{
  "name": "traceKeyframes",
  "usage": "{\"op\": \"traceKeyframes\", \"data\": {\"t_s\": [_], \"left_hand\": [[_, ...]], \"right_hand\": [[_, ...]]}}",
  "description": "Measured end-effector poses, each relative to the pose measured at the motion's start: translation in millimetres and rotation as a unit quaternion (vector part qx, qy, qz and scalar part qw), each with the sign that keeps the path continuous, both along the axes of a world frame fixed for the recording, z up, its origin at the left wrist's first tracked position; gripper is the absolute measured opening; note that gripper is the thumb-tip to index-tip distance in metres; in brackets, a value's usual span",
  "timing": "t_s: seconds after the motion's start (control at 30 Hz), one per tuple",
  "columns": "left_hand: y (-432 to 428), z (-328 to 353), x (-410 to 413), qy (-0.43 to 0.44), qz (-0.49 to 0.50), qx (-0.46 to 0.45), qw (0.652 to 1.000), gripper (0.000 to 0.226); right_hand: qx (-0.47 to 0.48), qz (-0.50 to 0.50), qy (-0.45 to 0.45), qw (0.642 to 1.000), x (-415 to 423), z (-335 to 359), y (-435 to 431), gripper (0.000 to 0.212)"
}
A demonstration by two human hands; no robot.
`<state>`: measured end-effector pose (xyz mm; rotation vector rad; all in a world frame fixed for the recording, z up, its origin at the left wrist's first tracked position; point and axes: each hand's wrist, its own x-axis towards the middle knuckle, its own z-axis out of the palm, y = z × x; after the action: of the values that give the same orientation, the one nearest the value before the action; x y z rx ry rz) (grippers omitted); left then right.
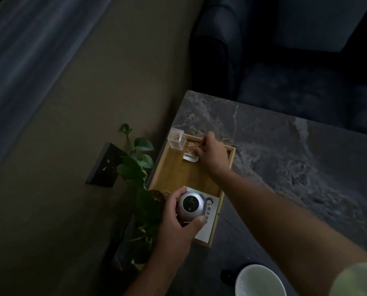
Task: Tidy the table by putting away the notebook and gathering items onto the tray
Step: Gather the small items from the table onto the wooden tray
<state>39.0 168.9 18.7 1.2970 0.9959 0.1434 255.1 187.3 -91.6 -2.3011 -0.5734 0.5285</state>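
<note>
1. Two bare hands work over a wooden tray (169, 167) that sits at the corner of a dark marbled desk (285, 157). The room is dim.
2. Left hand (174, 223): its fingers (175, 196) are curled round a round silver gadget (190, 207) with a dark circular face. The thumb wraps the near side and the other fingers wrap the far side.
3. Beneath those fingers lies a white box (210, 221) at the near end of the tray. The gadget is right over it, but whether they touch cannot be told.
4. Right hand (210, 154): it reaches to the far end of the tray. Its fingers (199, 150) are bent down over a small clear box (190, 155) and grip it from above. The box rests on the tray floor.
5. Just left of those fingers, a clear toothpick holder (176, 139) stands upright in the far left corner of the tray.
6. Between the two hands, the tray's wooden floor is bare.
7. Left of the left hand's fingers, a leafy green plant (135, 165) rises beside the tray's edge.
8. Near the right arm's sleeve, at the bottom edge, is a white cup (259, 283), seen from above.
9. Beyond the desk is a dark sofa (306, 60). On the floor (92, 82) past the plant lies a black socket block (106, 165).
</note>
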Motion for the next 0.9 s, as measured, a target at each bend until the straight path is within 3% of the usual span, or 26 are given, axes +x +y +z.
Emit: {"op": "traceKeyframes", "data": {"t_s": [0.3,0.4,0.57,0.7,0.9], "left_hand": [[1,0,3,-0.002,-0.013,0.012,1.0,0.067],[1,3,4,-0.001,-0.019,0.01,1.0,0.065],[2,7,9,-0.001,-0.028,0.023,0.999,0.066],[1,14,17,-0.012,-0.025,0.019,0.999,0.063],[-3,27,25,-0.041,-0.029,0.04,0.998,0.064]], "right_hand": [[0.022,-0.042,0.042,0.998,-1,6,1,0.019],[0.1,-0.081,0.13,0.983,-6,33,-10,0.015],[0.227,0.019,0.223,0.948,-26,113,-63,0.011],[0.219,0.095,0.218,0.946,-55,159,-107,0.03],[0.217,0.069,0.201,0.953,-89,166,-134,0.058]]}}
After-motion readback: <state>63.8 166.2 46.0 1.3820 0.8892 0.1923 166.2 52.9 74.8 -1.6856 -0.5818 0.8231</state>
